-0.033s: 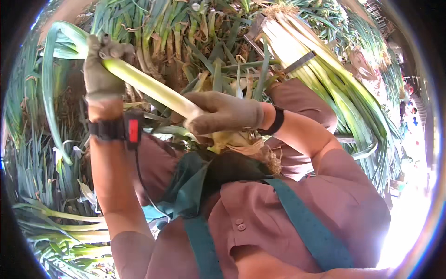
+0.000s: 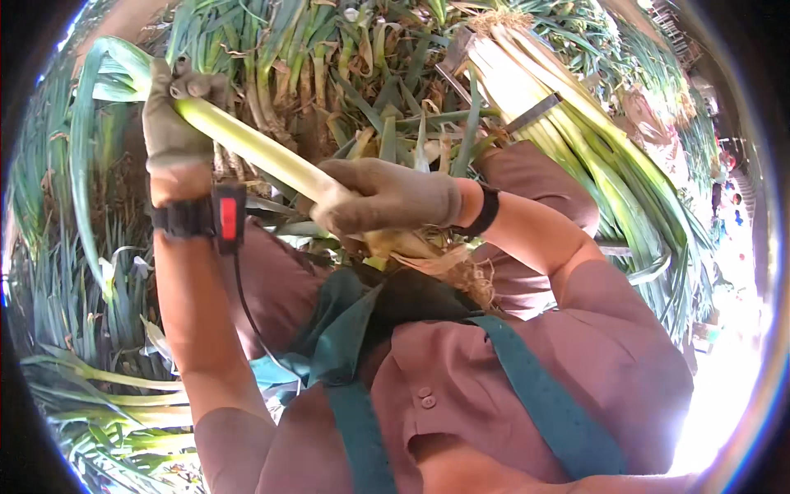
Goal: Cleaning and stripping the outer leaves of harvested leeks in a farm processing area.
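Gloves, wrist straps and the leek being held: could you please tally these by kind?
Grey-brown work gloves: 2, on the left hand and the right hand
Black wrist straps: 2, the left one with a red block, the plain right one
Long pale green leek held in both hands: 1
Total: 5

Bright daylight, blown-out glare lower right, fisheye-bent dark rim.

The person's left hand, in a grey fabric glove, is raised with the forearm upright and its fingers curled into a closed grasp. Just below it, the wrist carries a black strap. The grey-gloved right hand sits lower, fist wrapped shut, elbow bent, black band behind its wrist.
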`<action>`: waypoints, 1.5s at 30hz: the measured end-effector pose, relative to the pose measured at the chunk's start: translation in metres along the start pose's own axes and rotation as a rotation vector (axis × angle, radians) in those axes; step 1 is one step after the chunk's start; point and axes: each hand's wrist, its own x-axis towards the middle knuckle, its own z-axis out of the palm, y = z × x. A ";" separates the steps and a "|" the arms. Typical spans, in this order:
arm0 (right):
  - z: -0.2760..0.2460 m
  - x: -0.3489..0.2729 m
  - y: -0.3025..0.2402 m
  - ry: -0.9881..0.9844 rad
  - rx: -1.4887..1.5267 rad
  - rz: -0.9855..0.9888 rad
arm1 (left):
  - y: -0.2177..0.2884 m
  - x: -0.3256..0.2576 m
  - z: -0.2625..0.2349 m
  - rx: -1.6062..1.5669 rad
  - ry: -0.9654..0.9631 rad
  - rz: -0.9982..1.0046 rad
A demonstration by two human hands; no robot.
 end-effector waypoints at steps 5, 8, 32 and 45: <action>-0.007 0.000 0.019 -0.079 0.394 -0.005 | 0.031 0.036 -0.028 0.310 0.279 0.292; 0.009 -0.033 0.048 -0.037 0.596 0.179 | 0.103 0.024 -0.134 0.271 0.353 0.281; 0.057 -0.237 -0.035 0.495 -0.255 0.640 | 0.170 0.018 -0.277 0.545 0.575 0.227; -0.005 -0.033 0.021 0.461 -1.277 0.079 | 0.182 0.022 -0.236 0.654 0.468 0.578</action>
